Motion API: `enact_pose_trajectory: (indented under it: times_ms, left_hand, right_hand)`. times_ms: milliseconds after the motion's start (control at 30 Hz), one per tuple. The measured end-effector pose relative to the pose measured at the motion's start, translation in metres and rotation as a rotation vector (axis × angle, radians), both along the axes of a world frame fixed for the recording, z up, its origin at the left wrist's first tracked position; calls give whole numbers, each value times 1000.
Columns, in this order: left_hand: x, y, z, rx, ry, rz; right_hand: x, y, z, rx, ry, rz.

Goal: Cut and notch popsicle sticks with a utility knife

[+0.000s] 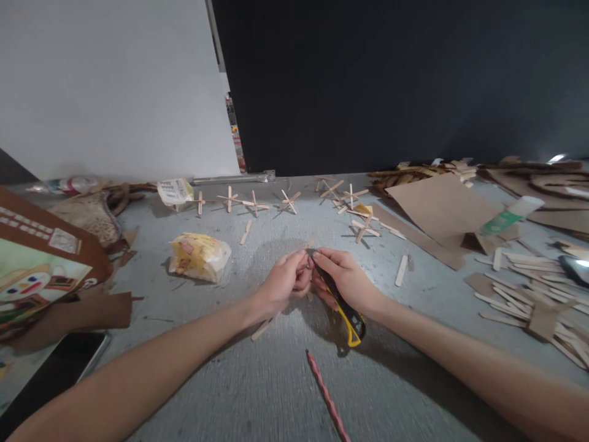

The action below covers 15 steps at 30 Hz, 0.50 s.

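In the middle of the head view, my right hand (343, 276) is closed around a black and yellow utility knife (345, 309), its handle end pointing down towards me. My left hand (289, 276) is closed in a pinch and meets the right at the knife's front end. What the left fingers hold is too small and hidden to make out. A wooden craft stick (262, 329) lies on the table just below the left hand. Closer to me is a thin red twisted pencil (326, 393). Beyond the hands stand several crossed craft-stick pieces (289, 201).
A crumpled yellow wrapper (199, 256) lies left of the hands. Further left are a brown printed bag (46, 264) and a phone (55, 374). On the right are loose craft sticks (515, 301), cardboard (437, 209) and a glue stick (512, 216). Dark and white panels rise behind.
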<state>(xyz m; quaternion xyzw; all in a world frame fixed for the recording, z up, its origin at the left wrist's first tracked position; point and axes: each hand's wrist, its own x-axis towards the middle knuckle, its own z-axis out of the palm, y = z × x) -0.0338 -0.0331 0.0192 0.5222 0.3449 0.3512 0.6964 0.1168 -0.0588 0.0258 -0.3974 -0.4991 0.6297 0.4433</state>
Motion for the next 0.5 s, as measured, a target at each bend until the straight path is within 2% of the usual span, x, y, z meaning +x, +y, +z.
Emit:
enact_pose_trajectory:
  times_ms: [267,400,500]
  left_hand:
    - [-1,-1,-4,52,29,17]
    - [0,-9,-7,158,117,74]
    - [0,-12,-9,224,161,93]
  right_hand:
    - [4,2,-2,35,-47,8]
    - [7,0,1,192,-92,-153]
    - [14,0,10,369,-259,-259]
